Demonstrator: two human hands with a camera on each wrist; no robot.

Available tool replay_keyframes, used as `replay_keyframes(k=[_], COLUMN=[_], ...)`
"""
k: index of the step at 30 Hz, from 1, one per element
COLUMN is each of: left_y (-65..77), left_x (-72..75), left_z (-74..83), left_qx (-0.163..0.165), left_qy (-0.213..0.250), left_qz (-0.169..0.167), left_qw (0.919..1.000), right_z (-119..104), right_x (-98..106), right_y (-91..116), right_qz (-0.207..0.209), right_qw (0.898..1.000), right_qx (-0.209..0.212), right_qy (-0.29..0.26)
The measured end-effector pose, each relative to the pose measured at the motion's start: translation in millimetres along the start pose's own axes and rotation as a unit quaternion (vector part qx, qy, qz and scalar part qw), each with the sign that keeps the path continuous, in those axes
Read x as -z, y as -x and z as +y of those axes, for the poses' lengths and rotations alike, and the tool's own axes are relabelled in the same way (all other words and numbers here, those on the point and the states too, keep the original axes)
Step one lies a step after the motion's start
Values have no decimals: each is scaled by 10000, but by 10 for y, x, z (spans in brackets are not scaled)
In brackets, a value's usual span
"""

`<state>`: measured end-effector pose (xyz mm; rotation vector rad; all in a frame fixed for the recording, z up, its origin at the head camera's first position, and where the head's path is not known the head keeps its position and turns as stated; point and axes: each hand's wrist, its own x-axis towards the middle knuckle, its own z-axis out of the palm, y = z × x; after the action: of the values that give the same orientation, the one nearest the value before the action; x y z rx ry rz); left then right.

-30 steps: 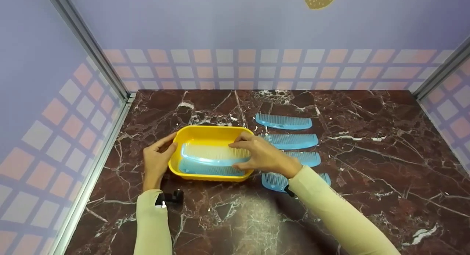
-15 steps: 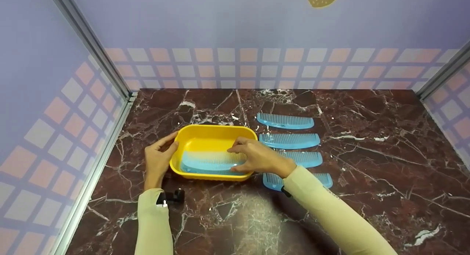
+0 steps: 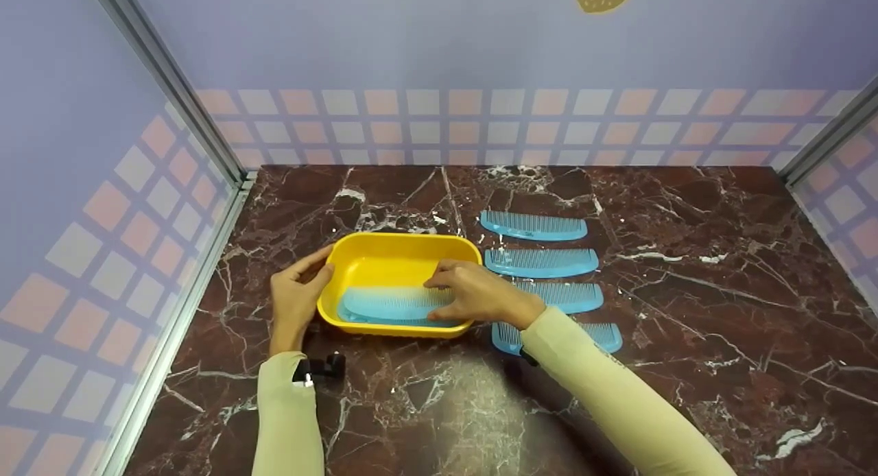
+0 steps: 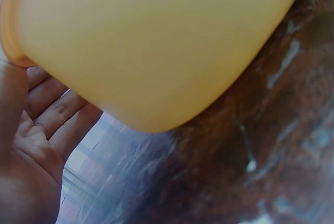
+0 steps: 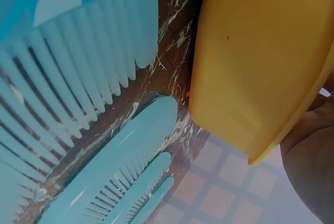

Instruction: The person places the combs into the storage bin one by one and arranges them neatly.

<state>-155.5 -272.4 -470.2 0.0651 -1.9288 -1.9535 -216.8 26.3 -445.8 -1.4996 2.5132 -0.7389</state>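
The blue comb (image 3: 391, 308) in my right hand (image 3: 479, 292) has sunk lower into the yellow tub (image 3: 405, 330) since a second ago; thumb and fingers pinch its right end, over another comb (image 3: 357, 318). My left hand (image 3: 300, 294) grips the tub's left rim. Four more combs (image 3: 545, 271) lie beside it on the marbled bench (image 3: 693, 304).

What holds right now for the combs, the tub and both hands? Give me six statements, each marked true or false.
1. Four combs lie on the table outside the tub. True.
2. The tub is red. False: it is yellow.
3. The left hand touches the tub's left end. True.
4. The right hand holds a comb inside the tub. True.
5. Those four combs lie left of the tub. False: they lie to its right.
6. A lid covers the tub. False: its top is open.
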Motion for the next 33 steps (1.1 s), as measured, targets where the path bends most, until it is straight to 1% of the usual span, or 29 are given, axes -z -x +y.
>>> replay_keyframes(k=[5,9,13,17,23,33], left_y=[5,1,-7,-10,-7,0], left_x=[0,-1,-2,-4,-5,-8], left_z=[6,7,1,2,-3,4], left_qx=[25,-33,-38,7,16,-3], left_qy=[-73,-88,-34,-18,-59,-29], left_qz=[34,19,10,4,2,31], left_qw=[10000,10000,10000,10000,10000,10000], right_z=[-5,-10,-13,-14,1,0], right_x=[-4,-11,-35,-58,-89,-107], right_y=[-21,-39,-55,-61,-75,-97], right_qz=[-68,-81,-86,-97,-51,-166], right_qw=[10000,9999,9992,9982,9977,9977], right_qx=[-51,-113,-197,-189,-82,-74], right_qy=[32,74,330,566,665,656])
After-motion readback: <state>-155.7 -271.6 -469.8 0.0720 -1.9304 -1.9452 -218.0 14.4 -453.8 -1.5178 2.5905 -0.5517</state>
